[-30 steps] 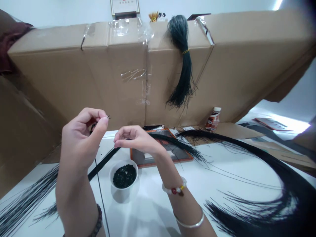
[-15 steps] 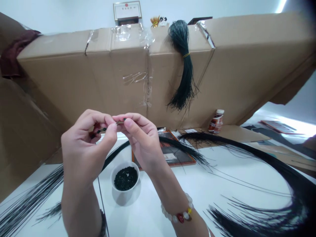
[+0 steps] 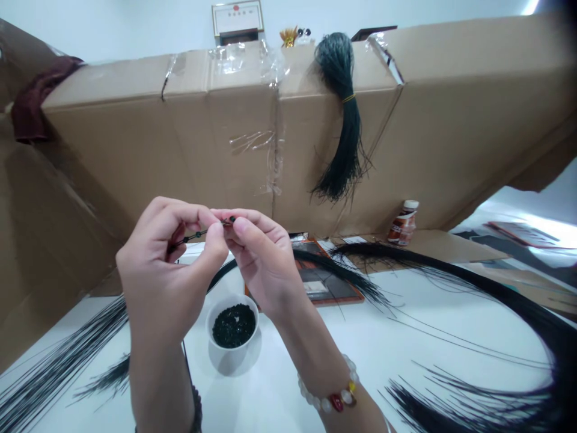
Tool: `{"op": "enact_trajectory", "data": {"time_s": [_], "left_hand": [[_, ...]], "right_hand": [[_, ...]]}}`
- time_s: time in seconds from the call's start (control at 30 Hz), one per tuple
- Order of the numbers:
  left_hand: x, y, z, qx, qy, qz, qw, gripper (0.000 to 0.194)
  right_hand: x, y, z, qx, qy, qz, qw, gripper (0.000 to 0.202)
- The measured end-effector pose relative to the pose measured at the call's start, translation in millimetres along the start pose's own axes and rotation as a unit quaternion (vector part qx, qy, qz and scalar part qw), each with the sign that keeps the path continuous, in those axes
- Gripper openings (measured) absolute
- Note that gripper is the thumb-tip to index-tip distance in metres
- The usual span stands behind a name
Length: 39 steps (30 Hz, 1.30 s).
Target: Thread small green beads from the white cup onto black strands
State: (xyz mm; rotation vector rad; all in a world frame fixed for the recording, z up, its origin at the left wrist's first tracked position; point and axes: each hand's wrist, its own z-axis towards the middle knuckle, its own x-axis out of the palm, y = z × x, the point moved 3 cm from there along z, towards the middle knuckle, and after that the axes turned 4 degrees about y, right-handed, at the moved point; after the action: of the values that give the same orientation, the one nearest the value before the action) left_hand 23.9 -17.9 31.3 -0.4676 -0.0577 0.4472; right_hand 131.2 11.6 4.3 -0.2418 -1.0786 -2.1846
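My left hand (image 3: 174, 264) is closed, thumb and forefinger pinching a thin dark beaded cord (image 3: 198, 234). Small dark beads or knots dot the cord, which runs back under the curled fingers, where the rest is hidden. Touching it at the fingertips, my right hand (image 3: 265, 258) is also closed, its thumb and forefinger pinching the cord's other end beside a small dark bead (image 3: 232, 220). Below the hands stands a white bowl (image 3: 210, 337) of small shiny dark beads (image 3: 233, 326).
Dark cord bundles lie on the white table (image 3: 288, 373), one at left (image 3: 67, 361), one curving at right (image 3: 496, 288). Another tied bundle (image 3: 345, 132) hangs over the cardboard box (image 3: 202, 150) behind. A framed panel (image 3: 333, 285) and a bottle (image 3: 402, 224) are near its base.
The whole view has shifted slightly, so the scene sits further right. The left thumb and forefinger have drawn slightly nearer the right fingertips; both hands keep their pinch.
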Motion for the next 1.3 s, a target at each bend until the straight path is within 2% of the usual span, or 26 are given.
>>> {"op": "enact_trajectory", "data": {"time_s": [0.23, 0.4, 0.57, 0.77, 0.97, 1.3], "left_hand": [[-1.0, 3, 0, -0.001, 0.003, -0.011, 1.000, 0.013], [-0.9, 5, -3, -0.049, 0.007, -0.012, 0.999, 0.013], [-1.2, 11, -2, -0.100, 0.023, -0.065, 0.993, 0.013], [-2.0, 16, 1, -0.152, 0.011, -0.088, 0.984, 0.010], [-1.7, 15, 0, -0.157, -0.009, -0.095, 0.983, 0.009], [-2.2, 12, -2, -0.136, -0.002, -0.081, 0.987, 0.011]], "right_hand": [[2, -5, 1, 0.003, 0.012, 0.064, 0.998, 0.010], [2, -8, 1, 0.033, 0.003, 0.070, 0.997, 0.009], [-1, -10, 1, 0.046, -0.008, 0.050, 0.998, 0.010], [0, -13, 3, 0.046, 0.012, 0.064, 0.997, 0.010], [0, -11, 2, 0.046, 0.000, 0.058, 0.997, 0.007], [2, -10, 3, 0.031, 0.004, 0.047, 0.998, 0.008]]}}
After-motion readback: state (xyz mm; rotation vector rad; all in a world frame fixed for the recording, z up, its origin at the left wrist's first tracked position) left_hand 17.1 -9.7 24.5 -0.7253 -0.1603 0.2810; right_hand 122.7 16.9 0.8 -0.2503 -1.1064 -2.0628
